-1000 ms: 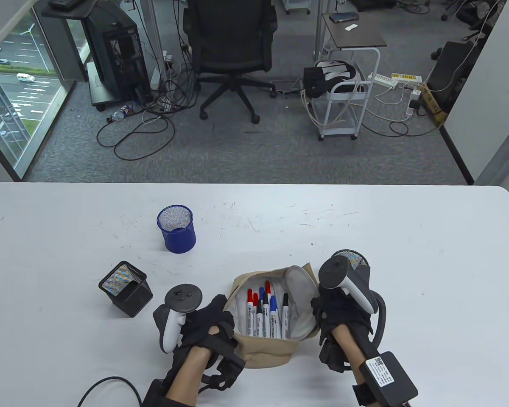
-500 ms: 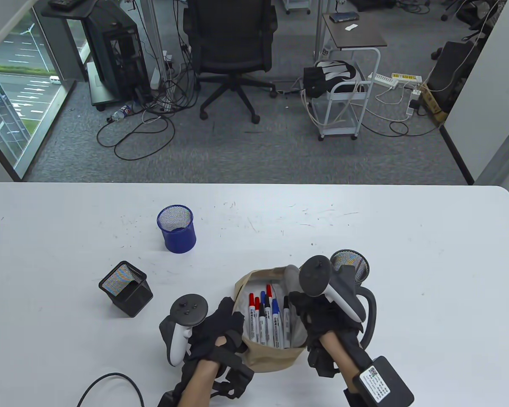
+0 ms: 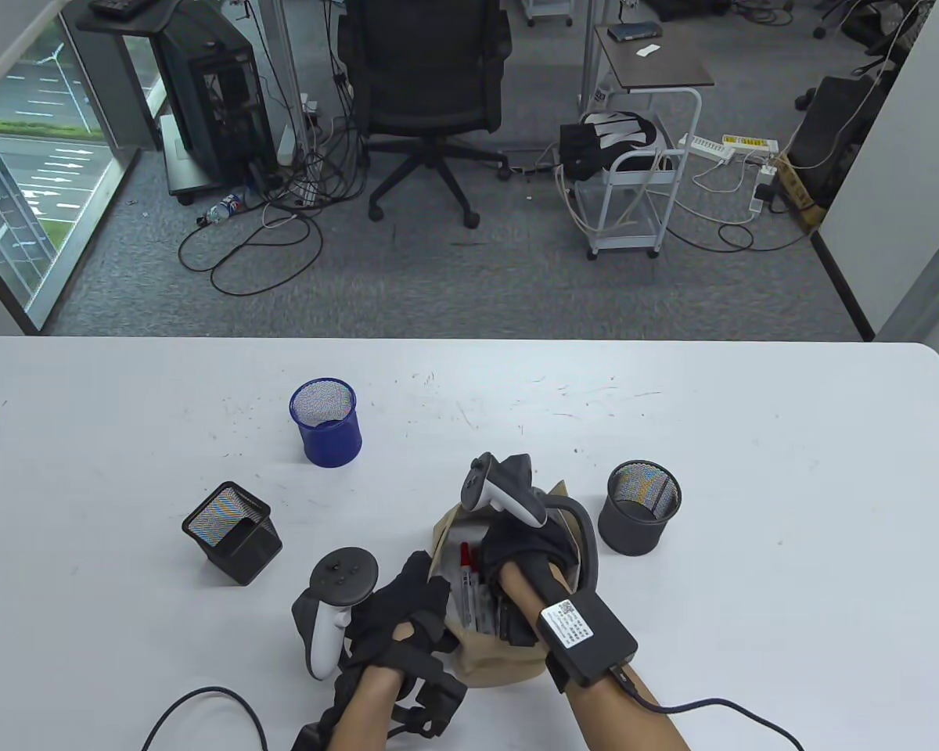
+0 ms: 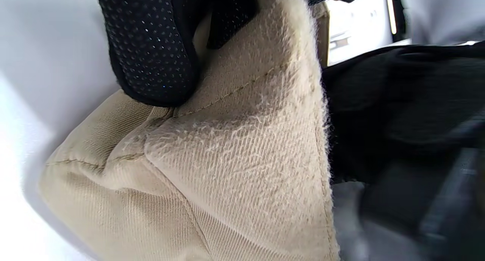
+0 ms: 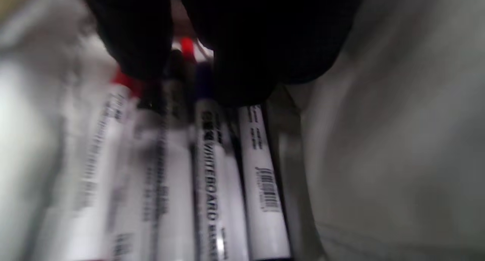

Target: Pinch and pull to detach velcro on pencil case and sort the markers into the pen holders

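Observation:
The beige pencil case [image 3: 489, 665] lies open near the table's front edge, its fuzzy velcro lip [image 4: 242, 139] facing the left wrist camera. My left hand [image 3: 430, 587] pinches the case's left edge, with a gloved finger [image 4: 151, 49] pressed on the fabric. My right hand [image 3: 510, 559] reaches down into the case and covers most of the markers [image 3: 469, 583]. In the blurred right wrist view its fingers [image 5: 257, 45] sit on the caps of several whiteboard markers [image 5: 212, 177]. A grip on a marker does not show.
A blue round mesh holder [image 3: 325, 422] stands to the far left. A black square mesh holder [image 3: 231, 532] sits left of my left hand. A dark grey round holder [image 3: 639, 507] stands just right of the case. A cable [image 3: 203, 708] trails at the front left.
My right hand left the case's right flap, swung left and dipped into the case over the markers, uncovering the grey holder. My left hand keeps its pinch on the case's left edge.

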Demonstrator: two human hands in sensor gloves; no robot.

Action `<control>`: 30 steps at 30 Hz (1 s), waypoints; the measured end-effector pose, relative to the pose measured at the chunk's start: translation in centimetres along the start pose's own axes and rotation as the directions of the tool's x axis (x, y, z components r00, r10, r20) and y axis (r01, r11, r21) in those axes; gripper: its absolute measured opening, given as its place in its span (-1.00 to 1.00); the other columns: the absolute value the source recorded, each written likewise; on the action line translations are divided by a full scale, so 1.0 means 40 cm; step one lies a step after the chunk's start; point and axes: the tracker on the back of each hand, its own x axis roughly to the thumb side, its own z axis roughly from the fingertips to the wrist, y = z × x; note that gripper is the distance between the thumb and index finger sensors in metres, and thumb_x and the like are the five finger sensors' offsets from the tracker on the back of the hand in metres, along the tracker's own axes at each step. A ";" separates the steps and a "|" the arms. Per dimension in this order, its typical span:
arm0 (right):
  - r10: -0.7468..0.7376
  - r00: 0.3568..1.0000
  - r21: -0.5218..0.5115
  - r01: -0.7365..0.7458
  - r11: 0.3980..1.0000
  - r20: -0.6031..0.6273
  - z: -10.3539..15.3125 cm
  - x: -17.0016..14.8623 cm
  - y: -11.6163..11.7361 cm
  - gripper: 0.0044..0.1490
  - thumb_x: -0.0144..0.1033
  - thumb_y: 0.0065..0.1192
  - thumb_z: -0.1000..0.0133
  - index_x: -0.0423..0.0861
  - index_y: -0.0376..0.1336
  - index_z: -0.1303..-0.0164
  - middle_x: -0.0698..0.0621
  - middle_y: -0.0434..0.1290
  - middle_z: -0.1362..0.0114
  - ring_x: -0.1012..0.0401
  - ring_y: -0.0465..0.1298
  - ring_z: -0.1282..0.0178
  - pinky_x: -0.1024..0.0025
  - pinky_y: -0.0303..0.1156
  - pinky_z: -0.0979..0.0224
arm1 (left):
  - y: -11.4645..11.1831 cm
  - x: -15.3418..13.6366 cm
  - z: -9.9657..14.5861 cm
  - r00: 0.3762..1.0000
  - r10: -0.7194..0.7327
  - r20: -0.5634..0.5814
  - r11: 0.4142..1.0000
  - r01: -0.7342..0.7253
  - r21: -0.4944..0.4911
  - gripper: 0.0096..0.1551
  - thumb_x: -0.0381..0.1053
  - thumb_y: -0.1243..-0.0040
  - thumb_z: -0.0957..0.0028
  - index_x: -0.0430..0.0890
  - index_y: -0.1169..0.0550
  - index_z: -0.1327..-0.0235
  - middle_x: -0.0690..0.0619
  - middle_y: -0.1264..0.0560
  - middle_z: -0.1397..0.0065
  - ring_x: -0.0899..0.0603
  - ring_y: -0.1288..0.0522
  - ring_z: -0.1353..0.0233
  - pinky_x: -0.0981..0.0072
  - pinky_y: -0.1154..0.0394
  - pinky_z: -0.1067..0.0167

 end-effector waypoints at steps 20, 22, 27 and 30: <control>-0.400 0.840 -0.350 0.523 0.777 0.366 0.241 -0.203 -0.205 -0.33 -0.19 0.64 0.04 -0.15 0.44 -0.25 -0.08 0.70 -0.13 0.12 0.75 0.19 0.26 0.63 0.14 | -0.001 -0.003 0.003 1.000 0.025 0.010 1.000 -0.025 -0.012 -0.16 -0.03 -0.04 -0.22 -0.35 -0.13 -0.68 -0.49 -0.27 -0.60 -0.47 -0.55 -0.37 0.15 -0.78 0.10; -0.447 0.813 -0.479 0.581 0.658 0.373 0.275 -0.282 -0.240 -0.34 -0.20 0.64 0.05 -0.14 0.45 -0.24 -0.08 0.70 -0.14 0.12 0.75 0.18 0.25 0.63 0.14 | -0.002 -0.003 0.003 1.000 0.030 0.010 0.999 -0.029 -0.019 -0.16 -0.03 -0.04 -0.22 -0.35 -0.13 -0.68 -0.49 -0.27 -0.60 -0.46 -0.55 -0.37 0.15 -0.78 0.09; -0.480 0.834 -0.659 0.524 0.539 0.270 0.256 -0.414 -0.264 -0.38 -0.23 0.63 0.05 -0.09 0.45 -0.23 -0.08 0.69 -0.16 0.11 0.76 0.15 0.25 0.64 0.13 | -0.006 -0.003 0.004 0.999 0.036 0.011 0.999 -0.035 -0.037 -0.16 -0.03 -0.04 -0.22 -0.35 -0.12 -0.68 -0.49 -0.26 -0.61 -0.47 -0.54 -0.38 0.14 -0.78 0.09; -0.493 0.849 -0.685 0.475 0.553 0.191 0.191 -0.464 -0.245 -0.40 -0.25 0.63 0.05 -0.07 0.47 -0.21 -0.08 0.69 -0.17 0.10 0.76 0.14 0.24 0.65 0.12 | -0.009 -0.003 0.004 0.999 0.036 0.013 0.998 -0.035 -0.045 -0.16 -0.03 -0.04 -0.22 -0.35 -0.12 -0.68 -0.49 -0.26 -0.61 -0.47 -0.54 -0.38 0.13 -0.78 0.09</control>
